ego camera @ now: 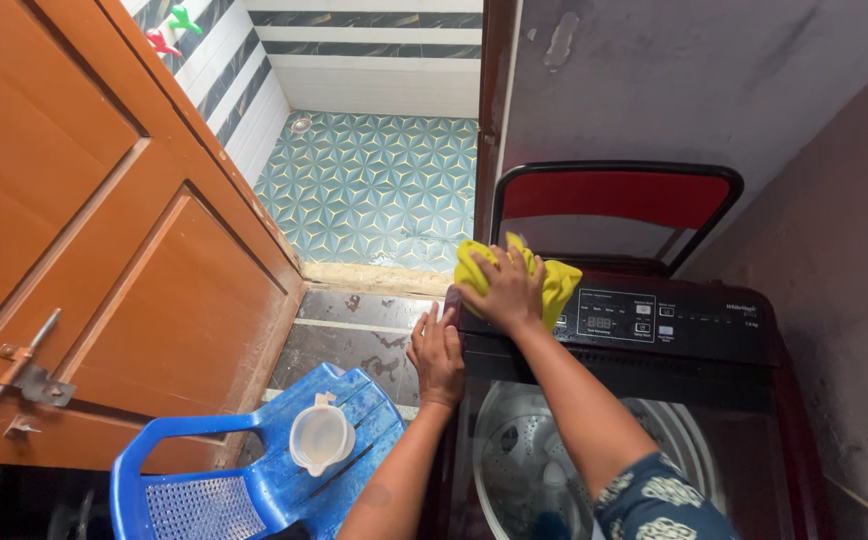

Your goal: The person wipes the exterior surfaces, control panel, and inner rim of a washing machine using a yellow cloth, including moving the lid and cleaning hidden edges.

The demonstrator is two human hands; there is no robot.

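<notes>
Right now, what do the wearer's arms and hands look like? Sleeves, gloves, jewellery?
Both hands are bare: no gloves, and no rings or watch that I can make out. The left hand and its forearm are uncovered right down to the frame edge. The right hand leads into a bare forearm; near the elbow a short sleeve begins, dark blue with a white patterned print.

Home laundry corner, top-loading washing machine [654, 400], tiled bathroom floor [374, 190], wooden door [104, 250]

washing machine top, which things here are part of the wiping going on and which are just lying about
In use:
- yellow cloth under the right hand
- washing machine control panel
- left hand flat on the machine's left edge

Lying about:
- blue plastic chair
- white jug on the chair's seat
- raised red lid
- wooden door
</notes>
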